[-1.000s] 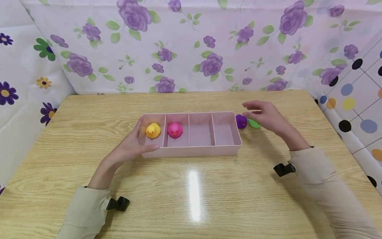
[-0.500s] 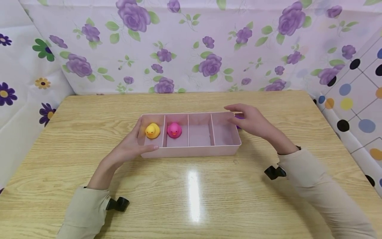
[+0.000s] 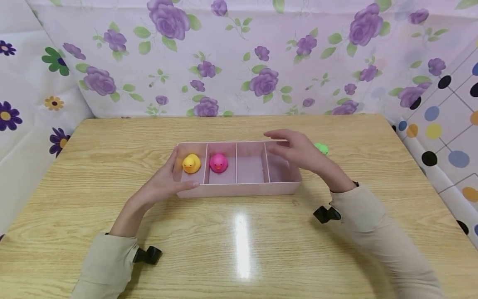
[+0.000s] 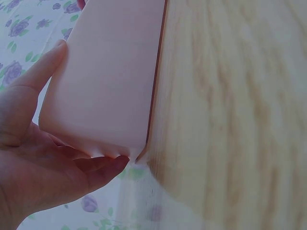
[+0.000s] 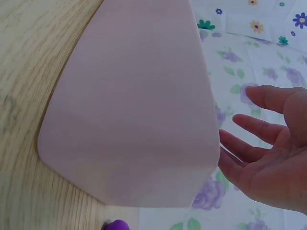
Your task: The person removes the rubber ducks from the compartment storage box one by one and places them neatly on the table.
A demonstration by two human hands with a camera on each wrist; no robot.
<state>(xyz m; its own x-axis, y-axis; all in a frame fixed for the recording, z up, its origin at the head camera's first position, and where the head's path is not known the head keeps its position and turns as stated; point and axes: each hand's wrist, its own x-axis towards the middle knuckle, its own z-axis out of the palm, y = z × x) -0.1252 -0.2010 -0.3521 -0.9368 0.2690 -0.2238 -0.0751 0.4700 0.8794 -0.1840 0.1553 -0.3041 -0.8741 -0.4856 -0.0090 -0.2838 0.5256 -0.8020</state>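
Note:
A pale pink divided box (image 3: 239,189) lies lengthwise on the table. A yellow rubber duck (image 3: 191,163) sits in its leftmost compartment, a pink rubber duck (image 3: 218,162) in the one beside it. My left hand (image 3: 163,178) grips the box's left end, thumb along the front wall and fingers around the end, as the left wrist view also shows. Over the rightmost compartment hovers my right hand (image 3: 298,151), fingers spread and holding nothing. A green toy (image 3: 322,148) shows just behind that hand. Part of a purple toy (image 5: 116,225) appears past the box's end in the right wrist view; the head view hides it.
The wooden table (image 3: 209,241) extends around the box on all sides. A flowered cloth (image 3: 239,58) hangs along the back edge, with a dotted cloth (image 3: 448,137) at the right side.
My right hand has moved left, from beside the purple and green toys to above the box's rightmost compartment. It now covers the purple toy. The left hand and box stay put.

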